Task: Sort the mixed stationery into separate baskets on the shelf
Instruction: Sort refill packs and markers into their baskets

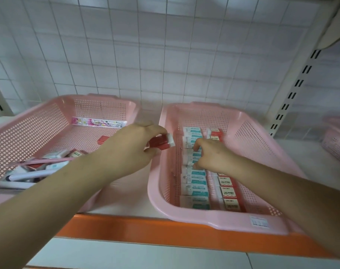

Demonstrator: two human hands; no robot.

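Two pink baskets stand side by side on the shelf. My left hand (132, 146) grips a red-sleeved white eraser (162, 143) above the gap between them. The right basket (262, 222) holds a row of teal-sleeved erasers (195, 183) and a row of red-sleeved erasers (228, 191). My right hand (213, 156) reaches into it, fingers curled, pinching a teal-sleeved eraser in the row. The left basket (29, 121) holds mixed stationery (39, 167) at its near end: pens, erasers, a pink stick. A lone red eraser (103, 139) and a flowery ruler (99, 122) lie further back.
An orange shelf edge (146, 228) runs along the front. White tiled wall rises behind the baskets. A slotted white upright (293, 90) stands at the right, with part of a third pink basket (338, 144) beyond it.
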